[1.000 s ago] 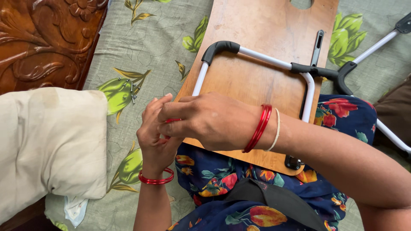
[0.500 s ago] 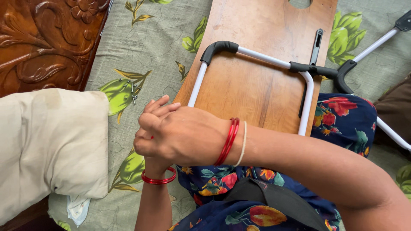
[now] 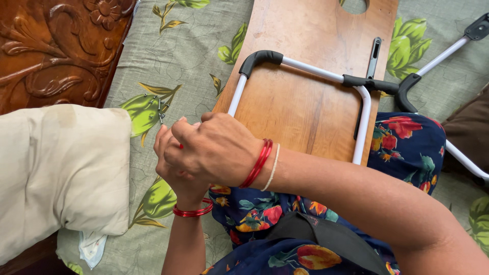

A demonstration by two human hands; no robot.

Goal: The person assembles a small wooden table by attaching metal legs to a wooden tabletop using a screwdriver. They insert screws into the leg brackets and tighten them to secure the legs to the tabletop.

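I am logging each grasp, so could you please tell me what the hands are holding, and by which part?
It cannot be told: the right hand is cupped over the left hand, hiding anything between their fingers.

Smooth matt brown wooden folding table top (image 3: 300, 97) with glossy white metal tube legs (image 3: 362, 122) and black plastic joints (image 3: 368, 82), resting on leaf-printed grey-green cloth bedsheet (image 3: 188, 56) beside dark carved polished wooden headboard (image 3: 56, 46).
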